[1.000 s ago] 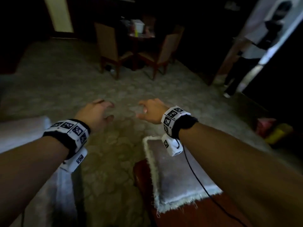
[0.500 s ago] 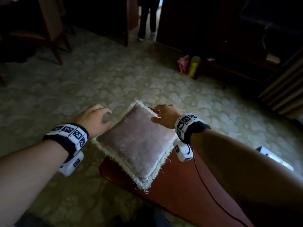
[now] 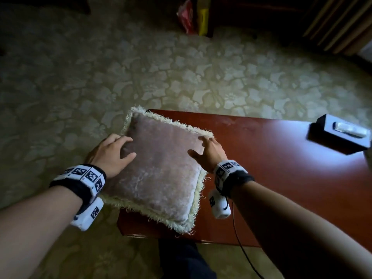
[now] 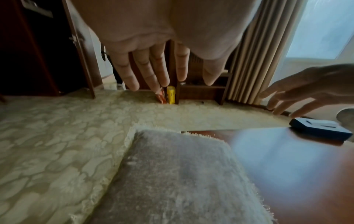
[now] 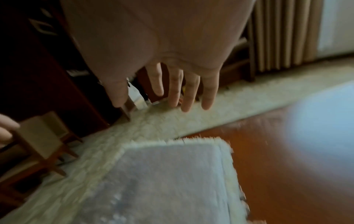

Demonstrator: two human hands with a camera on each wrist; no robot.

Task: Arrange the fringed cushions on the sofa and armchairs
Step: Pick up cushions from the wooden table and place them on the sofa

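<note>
A pink velvet cushion (image 3: 161, 174) with a cream fringe lies flat on the left corner of a red-brown wooden table (image 3: 281, 168). My left hand (image 3: 114, 152) is spread over its left edge with straight fingers. My right hand (image 3: 209, 152) reaches over its far right corner, also with the fingers extended. In the left wrist view the left hand (image 4: 153, 71) is open above the cushion (image 4: 172, 181). In the right wrist view the right hand (image 5: 172, 87) is open above the cushion (image 5: 162, 181). I cannot tell whether either hand touches the cushion. No sofa or armchair is in view.
A dark tissue box (image 3: 340, 135) sits at the table's right end. Patterned carpet (image 3: 181, 77) surrounds the table. Red and yellow packets (image 3: 193, 17) stand by dark furniture at the back, with curtains (image 3: 332, 23) at the far right. A wooden chair (image 5: 42, 136) stands to the left.
My view has swung right and down onto the table. Both hands have come in from beside the cushion to over its left edge and right corner.
</note>
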